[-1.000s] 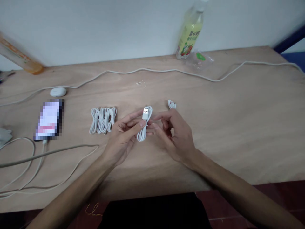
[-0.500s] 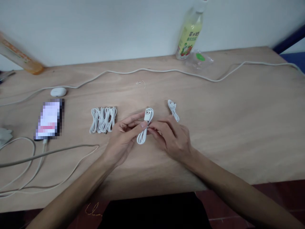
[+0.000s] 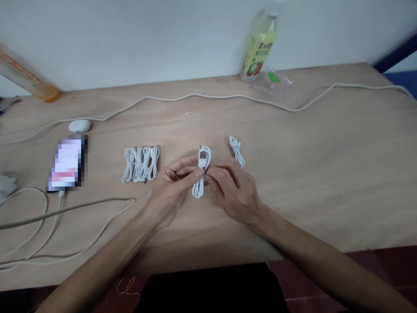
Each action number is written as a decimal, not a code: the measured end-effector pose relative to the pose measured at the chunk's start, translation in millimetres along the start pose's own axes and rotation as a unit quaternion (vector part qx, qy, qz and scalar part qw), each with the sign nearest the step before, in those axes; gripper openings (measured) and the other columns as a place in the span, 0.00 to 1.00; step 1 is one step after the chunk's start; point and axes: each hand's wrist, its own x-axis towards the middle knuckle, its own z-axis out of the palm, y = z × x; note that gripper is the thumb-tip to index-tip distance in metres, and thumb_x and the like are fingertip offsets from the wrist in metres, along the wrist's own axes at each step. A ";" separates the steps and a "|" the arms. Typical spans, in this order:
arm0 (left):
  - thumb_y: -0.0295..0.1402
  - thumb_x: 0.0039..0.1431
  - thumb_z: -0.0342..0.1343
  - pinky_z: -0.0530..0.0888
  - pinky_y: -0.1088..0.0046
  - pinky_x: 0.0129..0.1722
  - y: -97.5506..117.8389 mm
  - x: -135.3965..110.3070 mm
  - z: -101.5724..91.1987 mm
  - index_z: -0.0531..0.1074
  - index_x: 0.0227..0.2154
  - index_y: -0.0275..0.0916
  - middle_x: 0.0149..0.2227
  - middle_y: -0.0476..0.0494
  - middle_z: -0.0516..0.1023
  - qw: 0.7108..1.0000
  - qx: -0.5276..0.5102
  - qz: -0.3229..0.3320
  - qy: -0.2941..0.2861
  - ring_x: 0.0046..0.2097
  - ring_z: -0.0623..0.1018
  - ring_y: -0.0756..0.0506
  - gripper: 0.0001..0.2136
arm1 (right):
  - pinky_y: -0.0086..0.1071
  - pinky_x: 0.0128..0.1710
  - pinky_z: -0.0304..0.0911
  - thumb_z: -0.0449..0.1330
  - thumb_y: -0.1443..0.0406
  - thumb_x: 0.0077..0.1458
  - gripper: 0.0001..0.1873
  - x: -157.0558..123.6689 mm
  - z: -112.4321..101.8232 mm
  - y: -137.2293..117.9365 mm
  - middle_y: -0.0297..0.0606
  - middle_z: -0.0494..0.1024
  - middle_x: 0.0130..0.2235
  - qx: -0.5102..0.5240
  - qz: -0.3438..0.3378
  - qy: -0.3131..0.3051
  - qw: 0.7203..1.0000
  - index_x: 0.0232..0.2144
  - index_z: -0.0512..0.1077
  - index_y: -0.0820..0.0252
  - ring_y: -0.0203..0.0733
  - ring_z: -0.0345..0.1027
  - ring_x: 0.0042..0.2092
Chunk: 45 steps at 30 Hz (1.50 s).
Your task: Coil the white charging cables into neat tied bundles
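Observation:
A white USB cable, coiled into a narrow bundle, is held upright above the table, its metal plug at the top. My left hand pinches the bundle at its middle between thumb and fingers. From the other side, my right hand has thumb and forefinger closed at the bundle's waist; a tie there is too small to make out clearly. Several similar coiled cables lie side by side left of my hands. One more coiled cable rests just beyond my right hand.
A long white cord crosses the back of the wooden table. At the left are a phone, a white earbud case and loose cords. Behind stand a drink bottle and a clear plastic piece. Small wire scraps lie mid-table.
The held cable bundle has turned from a slant to nearly upright, its lower loops shifting right. Both hands stay in almost the same place.

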 end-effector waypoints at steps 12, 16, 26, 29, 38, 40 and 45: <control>0.34 0.43 0.86 0.78 0.81 0.38 -0.4 3.0 2.0 0.90 0.38 0.45 0.28 0.54 0.86 1.000 0.013 0.023 0.012 0.31 0.82 0.53 0.17 | 0.35 0.39 0.72 0.55 0.74 0.74 0.10 3.6 -5.7 -10.2 0.34 0.75 0.39 0.144 0.127 -0.037 0.981 0.43 0.69 0.53 0.40 0.73 0.39; 0.34 0.44 0.85 0.79 0.78 0.39 0.7 2.3 1.3 0.90 0.39 0.44 0.28 0.52 0.87 0.999 0.032 0.026 0.016 0.33 0.84 0.51 0.18 | 0.34 0.38 0.69 0.55 0.74 0.74 0.10 5.5 -7.7 -11.9 0.33 0.74 0.39 0.180 0.153 -0.042 0.971 0.42 0.68 0.53 0.39 0.72 0.39; 0.34 0.44 0.86 0.81 0.81 0.37 1.8 1.8 3.8 0.90 0.39 0.44 0.27 0.54 0.86 1.000 0.014 0.015 0.017 0.30 0.84 0.53 0.18 | 0.34 0.38 0.67 0.57 0.72 0.75 0.09 7.1 -8.2 -10.6 0.32 0.76 0.38 0.218 0.188 -0.048 0.956 0.40 0.70 0.54 0.39 0.71 0.38; 0.35 0.44 0.85 0.82 0.80 0.38 1.4 1.7 1.8 0.90 0.40 0.43 0.29 0.52 0.87 1.000 0.008 0.002 0.023 0.33 0.86 0.51 0.18 | 0.35 0.38 0.68 0.58 0.70 0.75 0.07 7.1 -8.0 -9.1 0.33 0.78 0.38 0.221 0.194 -0.045 0.955 0.41 0.72 0.54 0.39 0.72 0.38; 0.36 0.56 0.79 0.82 0.75 0.38 5.0 1.5 1.3 0.87 0.42 0.37 0.44 0.40 0.91 0.999 0.030 -0.030 -0.004 0.40 0.89 0.44 0.14 | 0.36 0.36 0.69 0.59 0.65 0.74 0.08 7.3 -8.9 -8.8 0.33 0.79 0.37 0.281 0.291 -0.027 0.914 0.40 0.76 0.54 0.40 0.75 0.37; 0.37 0.56 0.79 0.82 0.76 0.37 5.7 1.2 2.0 0.88 0.42 0.37 0.46 0.39 0.91 0.999 0.032 -0.031 -0.007 0.40 0.89 0.45 0.14 | 0.35 0.33 0.67 0.59 0.65 0.73 0.08 7.1 -9.3 -9.0 0.32 0.79 0.35 0.286 0.311 -0.024 0.906 0.39 0.76 0.54 0.39 0.74 0.36; 0.38 0.58 0.78 0.82 0.76 0.38 6.1 0.6 2.7 0.88 0.42 0.38 0.46 0.39 0.91 0.999 0.038 -0.032 -0.011 0.39 0.89 0.46 0.13 | 0.34 0.32 0.65 0.59 0.64 0.72 0.09 9.4 -10.8 -8.4 0.32 0.82 0.34 0.311 0.335 -0.018 0.889 0.36 0.75 0.54 0.38 0.72 0.33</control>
